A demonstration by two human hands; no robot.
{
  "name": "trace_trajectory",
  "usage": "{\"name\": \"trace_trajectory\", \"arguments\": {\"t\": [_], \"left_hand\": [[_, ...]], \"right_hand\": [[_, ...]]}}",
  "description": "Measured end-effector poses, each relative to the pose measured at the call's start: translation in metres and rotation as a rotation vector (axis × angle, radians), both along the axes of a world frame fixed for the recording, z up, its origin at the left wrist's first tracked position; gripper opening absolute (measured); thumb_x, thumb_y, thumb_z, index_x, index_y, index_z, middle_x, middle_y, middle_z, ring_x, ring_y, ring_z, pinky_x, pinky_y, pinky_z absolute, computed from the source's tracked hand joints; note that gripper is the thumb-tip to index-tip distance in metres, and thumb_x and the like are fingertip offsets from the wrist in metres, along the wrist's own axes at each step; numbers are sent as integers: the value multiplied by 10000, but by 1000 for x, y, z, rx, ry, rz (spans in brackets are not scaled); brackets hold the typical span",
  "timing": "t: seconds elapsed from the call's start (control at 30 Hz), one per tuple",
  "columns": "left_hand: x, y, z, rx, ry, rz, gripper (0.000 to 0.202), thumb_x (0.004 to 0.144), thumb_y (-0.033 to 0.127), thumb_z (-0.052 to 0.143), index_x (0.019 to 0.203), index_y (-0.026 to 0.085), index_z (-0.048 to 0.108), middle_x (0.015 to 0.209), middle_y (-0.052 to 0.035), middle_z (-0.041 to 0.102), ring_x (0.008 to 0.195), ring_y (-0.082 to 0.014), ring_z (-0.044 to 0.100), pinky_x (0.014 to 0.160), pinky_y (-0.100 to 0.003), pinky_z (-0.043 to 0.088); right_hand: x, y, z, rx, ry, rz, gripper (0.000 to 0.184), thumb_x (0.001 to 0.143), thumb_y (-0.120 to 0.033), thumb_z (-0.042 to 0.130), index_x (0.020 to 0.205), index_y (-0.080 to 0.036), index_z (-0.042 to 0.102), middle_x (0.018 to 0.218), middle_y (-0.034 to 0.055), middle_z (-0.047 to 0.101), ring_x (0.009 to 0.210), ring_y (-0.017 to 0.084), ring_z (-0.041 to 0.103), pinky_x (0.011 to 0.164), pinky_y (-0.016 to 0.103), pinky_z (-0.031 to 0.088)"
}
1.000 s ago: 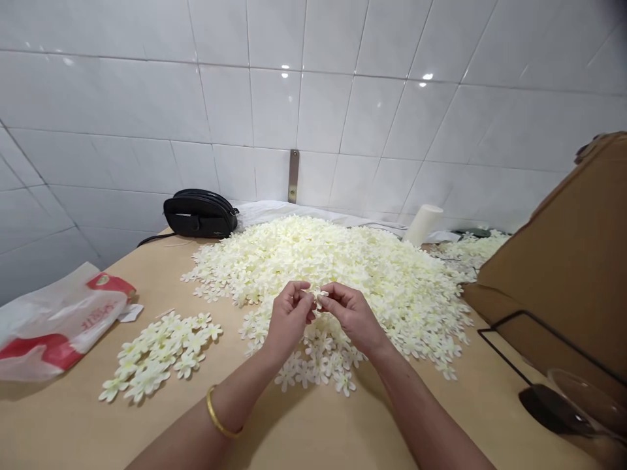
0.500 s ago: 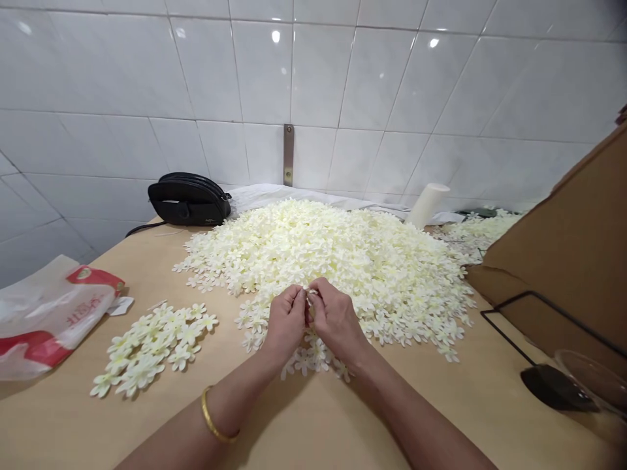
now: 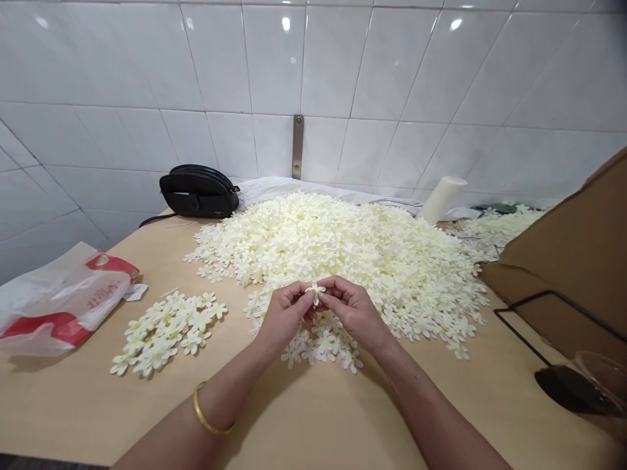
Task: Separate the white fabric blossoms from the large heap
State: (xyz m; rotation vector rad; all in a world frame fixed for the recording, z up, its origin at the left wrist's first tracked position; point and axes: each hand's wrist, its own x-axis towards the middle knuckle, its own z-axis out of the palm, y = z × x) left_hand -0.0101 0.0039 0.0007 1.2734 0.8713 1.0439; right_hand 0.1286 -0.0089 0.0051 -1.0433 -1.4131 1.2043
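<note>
My left hand [image 3: 283, 314] and my right hand [image 3: 353, 312] meet above the table, fingertips pinched together on one small cream fabric flower [image 3: 315, 291]. Behind and under them spreads a big heap of the same cream flowers [image 3: 343, 248]. A small separate pile of flowers [image 3: 166, 329] lies to the left of my left forearm, which wears a gold bangle [image 3: 206, 418].
The tan table [image 3: 313, 424] stands against a white tiled wall. A black pouch [image 3: 198, 192] sits at the back left, a red and white plastic bag [image 3: 59, 303] at the left edge. A cardboard box [image 3: 573, 261], black wire frame and clear cup [image 3: 605, 378] are at right. A white roll [image 3: 441, 199] lies behind the heap.
Both hands stay pinched together on the flower, and the flower now shows more clearly between the fingertips. The view has shifted slightly.
</note>
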Motion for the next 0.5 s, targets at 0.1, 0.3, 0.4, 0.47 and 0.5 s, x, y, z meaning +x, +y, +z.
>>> {"name": "trace_trajectory", "arguments": {"t": [0.1, 0.3, 0.4, 0.47, 0.5], "left_hand": [[-2, 2, -1, 1, -26, -44, 193, 707, 317, 550, 684, 132, 600, 529, -9, 524, 498, -103, 477, 508, -221, 403], [0, 2, -1, -110, -76, -39, 168, 699, 293, 567, 674, 129, 597, 502, 1, 521, 459, -91, 464, 484, -219, 393], [3, 1, -2, -103, -57, -49, 155, 696, 285, 568, 694, 133, 602, 515, -2, 535, 475, -97, 477, 496, -223, 398], [4, 0, -4, -89, -35, -41, 145, 696, 271, 565, 696, 131, 599, 527, -7, 542, 491, -98, 482, 502, -220, 397], [5, 0, -4, -89, -24, -29, 142, 698, 266, 560, 692, 129, 594, 525, -6, 540, 490, -97, 479, 500, -218, 396]], "right_hand": [[1, 1, -3, -13, 11, 20, 184, 741, -290, 545, 880, -169, 543, 653, -10, 564, 652, 133, 574, 656, 288, 471], [2, 1, -3, 46, -125, -52, 129, 750, -261, 520, 834, -165, 541, 608, -21, 520, 597, 111, 518, 572, 240, 427], [1, -3, -2, 69, -193, -122, 85, 762, -233, 487, 801, -167, 523, 612, -13, 526, 578, 111, 507, 521, 221, 402], [-1, -6, -1, 89, -277, -179, 74, 768, -211, 459, 792, -171, 517, 606, -9, 534, 541, 106, 493, 477, 210, 376], [-3, -7, -1, 119, -340, -212, 80, 770, -194, 442, 790, -172, 517, 600, -8, 534, 523, 104, 483, 462, 208, 364]]}}
